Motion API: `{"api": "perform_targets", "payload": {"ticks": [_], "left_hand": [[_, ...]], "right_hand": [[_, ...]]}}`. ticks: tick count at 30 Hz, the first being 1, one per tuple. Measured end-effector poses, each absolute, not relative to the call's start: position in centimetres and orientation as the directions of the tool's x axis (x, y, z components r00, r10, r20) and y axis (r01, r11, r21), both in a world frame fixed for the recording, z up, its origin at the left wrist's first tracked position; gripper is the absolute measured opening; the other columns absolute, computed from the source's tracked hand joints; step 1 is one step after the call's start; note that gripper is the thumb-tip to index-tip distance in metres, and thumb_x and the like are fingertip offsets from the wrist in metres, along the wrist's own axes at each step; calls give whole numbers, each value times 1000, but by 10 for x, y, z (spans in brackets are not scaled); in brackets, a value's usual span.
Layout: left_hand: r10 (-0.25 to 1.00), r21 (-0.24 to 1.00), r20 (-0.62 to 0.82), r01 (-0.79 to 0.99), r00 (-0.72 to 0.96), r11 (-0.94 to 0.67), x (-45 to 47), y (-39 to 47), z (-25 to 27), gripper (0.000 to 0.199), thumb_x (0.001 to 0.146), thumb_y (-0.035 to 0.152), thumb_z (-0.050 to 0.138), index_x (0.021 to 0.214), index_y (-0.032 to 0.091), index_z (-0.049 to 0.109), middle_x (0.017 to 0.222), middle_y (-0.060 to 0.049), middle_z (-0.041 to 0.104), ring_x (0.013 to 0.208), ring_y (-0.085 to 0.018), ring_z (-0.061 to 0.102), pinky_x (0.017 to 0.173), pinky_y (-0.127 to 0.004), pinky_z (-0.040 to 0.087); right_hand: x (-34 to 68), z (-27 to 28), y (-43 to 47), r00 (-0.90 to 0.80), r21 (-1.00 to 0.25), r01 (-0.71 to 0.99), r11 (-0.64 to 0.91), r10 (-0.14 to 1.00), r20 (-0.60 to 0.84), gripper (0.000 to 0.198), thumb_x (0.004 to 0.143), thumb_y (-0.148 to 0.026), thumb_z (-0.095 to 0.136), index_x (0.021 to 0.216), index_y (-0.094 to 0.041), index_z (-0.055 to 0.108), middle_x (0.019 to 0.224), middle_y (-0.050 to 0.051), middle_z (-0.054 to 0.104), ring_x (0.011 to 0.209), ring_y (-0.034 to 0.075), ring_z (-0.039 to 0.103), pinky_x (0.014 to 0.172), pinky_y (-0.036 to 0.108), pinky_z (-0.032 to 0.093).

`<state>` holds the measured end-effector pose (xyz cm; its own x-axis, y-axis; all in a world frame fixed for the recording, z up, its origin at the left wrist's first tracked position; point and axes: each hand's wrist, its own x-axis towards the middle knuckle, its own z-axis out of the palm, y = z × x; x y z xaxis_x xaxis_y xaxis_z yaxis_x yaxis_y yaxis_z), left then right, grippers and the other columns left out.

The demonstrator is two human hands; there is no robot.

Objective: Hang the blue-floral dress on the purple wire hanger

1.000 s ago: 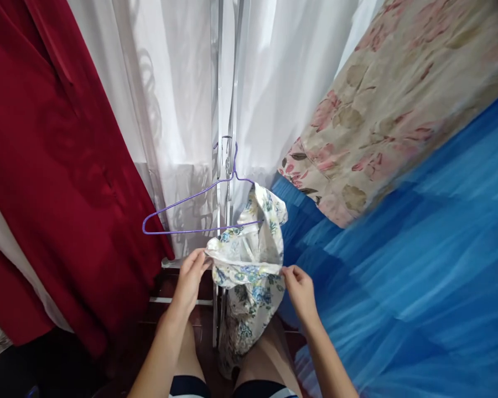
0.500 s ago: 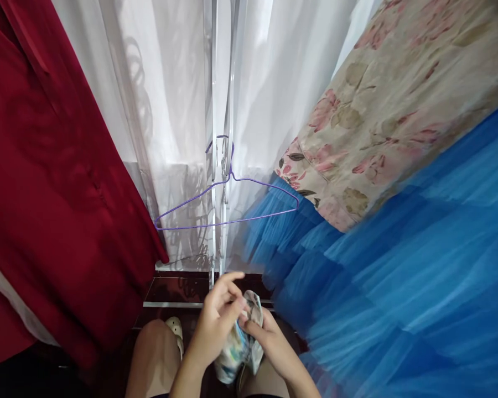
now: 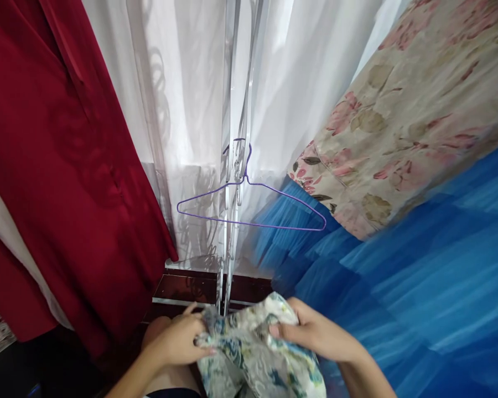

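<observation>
A patterned piece of fabric (image 3: pixel 249 354), whitish with blue, green and yellow print, spreads between my hands low in the head view; its garment kind does not show. My left hand (image 3: pixel 182 340) pinches its left edge, with one finger raised. My right hand (image 3: pixel 315 331) grips the upper right edge, thumb on top and fingers behind, mostly hidden. Above and in front of both hands a bare purple wire hanger (image 3: pixel 251 224) hangs on a white metal stand (image 3: pixel 228 243), touching neither hand.
At the left hangs a long red garment (image 3: pixel 87 210). To the right are a beige floral garment (image 3: pixel 415 127) and a layered blue tulle skirt (image 3: pixel 398 309). White curtains (image 3: pixel 191 110) hang behind. A seated person's bare leg shows below, above a dark floor.
The fabric, bunched up between close hands before, is now spread wider. My left hand moved left and my right hand right. The hanger has swung round on its hook.
</observation>
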<state>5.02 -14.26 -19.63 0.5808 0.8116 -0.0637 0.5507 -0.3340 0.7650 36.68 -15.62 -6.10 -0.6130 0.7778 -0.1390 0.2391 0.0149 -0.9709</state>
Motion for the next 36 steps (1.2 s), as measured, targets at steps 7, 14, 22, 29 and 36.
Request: {"api": "perform_targets", "payload": {"ticks": [7,14,22,29,36], "left_hand": [[890,351,275,824,364,-445,-59,-54,-118,26,93,38,54,113,32,70,129,-2,67,135,-29,45,119,-64,4],[699,208,654,819,290,-534,-54,1,-15,28,100,33,34,103,20,59,128,-11,61,127,-27,48,113,-46,34],[792,288,554,834,255,-470,-29,31,-12,27,91,33,41,68,21,50,80,-8,62,85,-26,59,89,-42,48],[680,245,697,816,227,-523,-15,-6,5,24,96,28,34,84,21,52,106,-10,62,111,-26,53,107,-44,37],[574,227,732,663,367,-713,50,-20,42,36,93,19,42,126,21,57,127,-7,63,120,-25,57,105,-39,41]], "right_hand": [[357,-18,-101,-290,-875,383,298,938,192,43,80,-15,53,121,-16,63,87,3,68,65,15,54,58,24,41],[340,-31,-42,-76,-685,595,420,878,472,64,72,-12,48,135,-10,58,92,9,72,76,21,62,70,31,46],[335,-37,-51,-52,-684,591,428,866,497,23,79,-15,42,79,-17,65,71,3,67,69,18,59,62,26,39],[327,-39,-60,-59,-694,582,424,873,484,19,77,-15,45,72,-17,63,67,2,65,65,17,55,59,26,34],[327,-40,-77,-154,-711,500,494,859,488,42,74,-11,43,104,-15,72,84,4,71,76,18,60,71,27,44]]}}
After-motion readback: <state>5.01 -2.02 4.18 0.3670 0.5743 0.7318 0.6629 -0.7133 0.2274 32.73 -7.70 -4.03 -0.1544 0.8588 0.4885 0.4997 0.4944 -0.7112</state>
